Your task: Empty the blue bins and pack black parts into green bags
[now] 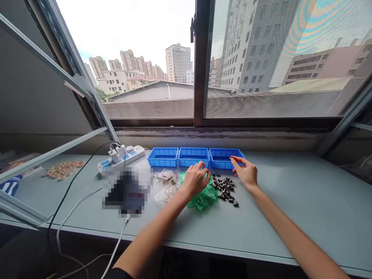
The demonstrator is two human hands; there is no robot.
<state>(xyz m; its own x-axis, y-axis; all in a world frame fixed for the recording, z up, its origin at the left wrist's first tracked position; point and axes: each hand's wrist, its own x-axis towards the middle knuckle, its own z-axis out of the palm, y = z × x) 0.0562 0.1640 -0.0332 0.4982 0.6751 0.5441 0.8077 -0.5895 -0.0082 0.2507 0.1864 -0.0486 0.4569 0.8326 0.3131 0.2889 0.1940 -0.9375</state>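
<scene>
Three blue bins (162, 163) stand side by side along the back of the grey table (279, 217), just in front of the window wall; set there, probably, so that the near surface is left for handling and each bin lies within reach of either arm.

Small dark parts (226, 186) lie loose in a spread heap, between the two hands and just in front of the right-hand bin. Loose spreading likely makes single pieces easier to pick out, and the short gap to the bin spares the arm.

Right hand (247, 173): at the bin's near right corner, thumb and forefinger nearly together. Speck of something at the tips, perhaps one part; too small to be sure.

Left hand (194, 180): above the green plastic bag (203, 199), fingers half curled, thumb near forefinger. Cannot tell whether it has hold of anything.

Green bag is crumpled, beside the heap. Clear bags (167, 195) lie left of it, seemingly pushed aside. Power strip (135, 155) sits further left, cords well apart from the parts.
</scene>
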